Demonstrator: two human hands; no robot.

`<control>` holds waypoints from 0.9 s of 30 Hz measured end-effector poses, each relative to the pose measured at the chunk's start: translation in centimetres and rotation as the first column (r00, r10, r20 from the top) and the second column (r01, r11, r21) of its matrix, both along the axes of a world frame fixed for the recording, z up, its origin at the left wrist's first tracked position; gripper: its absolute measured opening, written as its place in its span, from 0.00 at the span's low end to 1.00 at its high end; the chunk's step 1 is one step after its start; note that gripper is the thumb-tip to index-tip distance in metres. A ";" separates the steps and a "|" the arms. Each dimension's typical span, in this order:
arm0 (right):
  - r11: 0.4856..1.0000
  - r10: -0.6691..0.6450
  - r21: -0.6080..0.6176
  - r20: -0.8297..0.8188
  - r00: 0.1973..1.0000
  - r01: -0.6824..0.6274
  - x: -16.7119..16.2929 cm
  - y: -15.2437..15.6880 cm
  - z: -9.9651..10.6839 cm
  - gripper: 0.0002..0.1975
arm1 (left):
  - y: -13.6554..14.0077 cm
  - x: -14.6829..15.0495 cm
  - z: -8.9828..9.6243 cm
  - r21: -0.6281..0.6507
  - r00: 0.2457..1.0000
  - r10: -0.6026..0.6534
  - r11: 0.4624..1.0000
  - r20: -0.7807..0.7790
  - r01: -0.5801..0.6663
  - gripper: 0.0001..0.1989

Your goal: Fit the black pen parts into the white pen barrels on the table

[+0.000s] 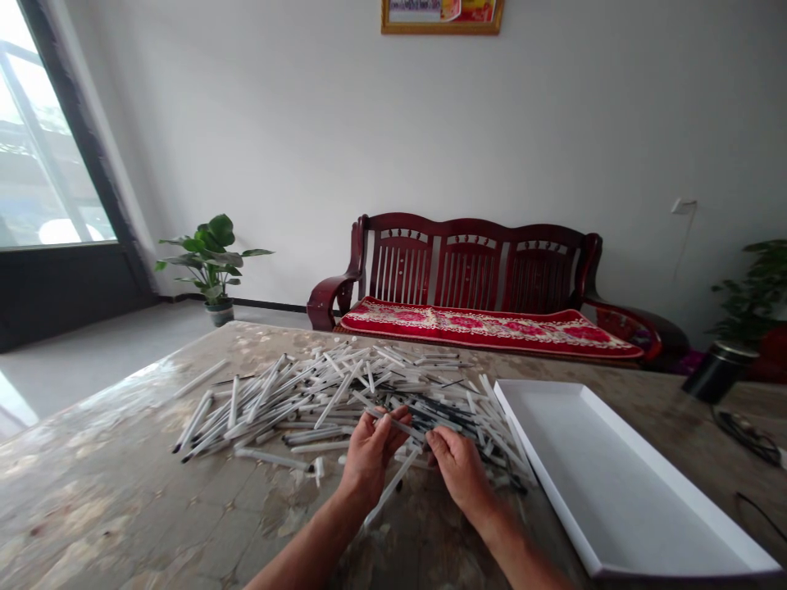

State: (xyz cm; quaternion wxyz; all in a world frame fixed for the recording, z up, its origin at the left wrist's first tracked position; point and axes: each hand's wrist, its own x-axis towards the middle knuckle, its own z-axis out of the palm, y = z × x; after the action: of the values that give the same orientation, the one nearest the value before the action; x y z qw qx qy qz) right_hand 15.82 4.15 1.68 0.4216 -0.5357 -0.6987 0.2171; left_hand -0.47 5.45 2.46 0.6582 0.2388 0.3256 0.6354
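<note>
A slim whitish pen (406, 427) is held slantwise in front of me, its far end pointing up to the left. My left hand (367, 459) is closed round the middle of it, thumb on top. At its near right end, my right hand (458, 469) pinches with thumb and fingers; whether a small cap sits there is hidden. Beneath and beyond both hands spreads a loose heap of white pens (270, 401), many with black ends. Darker pieces (439, 408) lie in the heap's right part. One white pen (393, 487) lies below my hands, between the wrists.
A shallow white box (639, 492) stands on the table (184, 524), right of the heap. Further right are a black canister (719, 373) and dark cables (747, 434). A red wooden bench (470, 270) and a potted plant (212, 258) stand beyond the table.
</note>
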 end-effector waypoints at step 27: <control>0.993 -0.091 0.075 0.024 0.996 0.088 0.1 0.5 0.3 0.21 | 0.3 0.2 -0.5 -0.074 0.997 0.072 0.995 0.000 -0.071 0.14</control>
State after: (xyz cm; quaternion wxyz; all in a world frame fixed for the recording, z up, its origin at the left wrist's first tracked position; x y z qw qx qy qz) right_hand 15.92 4.62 2.01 0.4408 -0.5534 -0.6873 0.1645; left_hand -0.28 5.79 1.97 0.6438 0.2017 0.3562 0.6465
